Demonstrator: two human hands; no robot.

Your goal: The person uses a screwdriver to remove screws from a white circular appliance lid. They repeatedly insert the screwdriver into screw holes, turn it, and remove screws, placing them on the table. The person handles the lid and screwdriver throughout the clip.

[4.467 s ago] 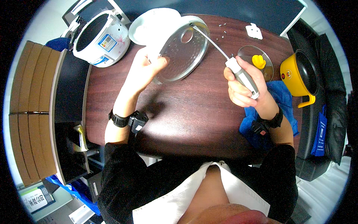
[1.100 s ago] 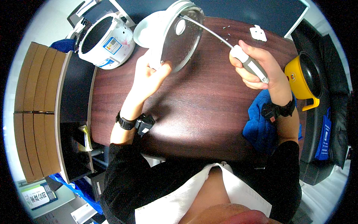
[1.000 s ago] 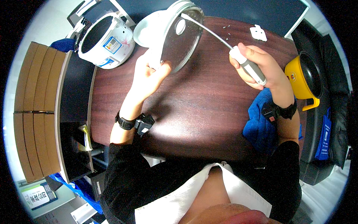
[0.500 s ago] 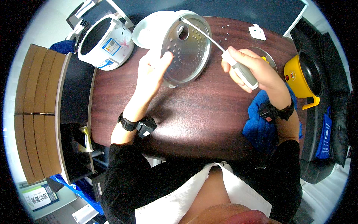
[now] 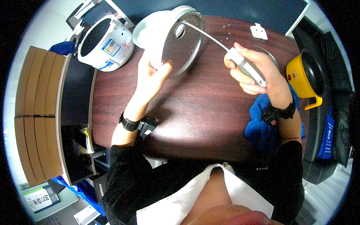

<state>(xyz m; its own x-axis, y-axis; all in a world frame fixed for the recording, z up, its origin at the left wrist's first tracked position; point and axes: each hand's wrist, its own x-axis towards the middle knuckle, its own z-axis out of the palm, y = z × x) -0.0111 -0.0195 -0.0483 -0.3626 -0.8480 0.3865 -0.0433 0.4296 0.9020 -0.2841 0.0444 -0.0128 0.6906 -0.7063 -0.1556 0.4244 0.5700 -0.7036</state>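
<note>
My left hand (image 5: 153,71) grips the near rim of a rice cooker lid (image 5: 159,37), thumb on its inner face. The lid is tilted up, and its round metal inner plate (image 5: 183,47), with a hole in it, faces right. In my right hand (image 5: 260,69) is a screwdriver (image 5: 243,63), its grey and white handle wrapped by the fingers. The long shaft runs up and left, and its tip meets the upper edge of the lid's inner side. Whether the tip sits in a screw is too small to tell.
An open white rice cooker body (image 5: 108,47) stands at the far left. Several small screws (image 5: 227,32) and a white plastic piece (image 5: 258,31) lie at the back. To the right are a round clear lid (image 5: 268,52), a yellow pot (image 5: 302,77) and a blue cloth (image 5: 258,116).
The lid has turned so its metal plate shows more narrowly and has shifted slightly left. My right hand has moved a little right, with the screwdriver's tip still at the lid's upper edge.
</note>
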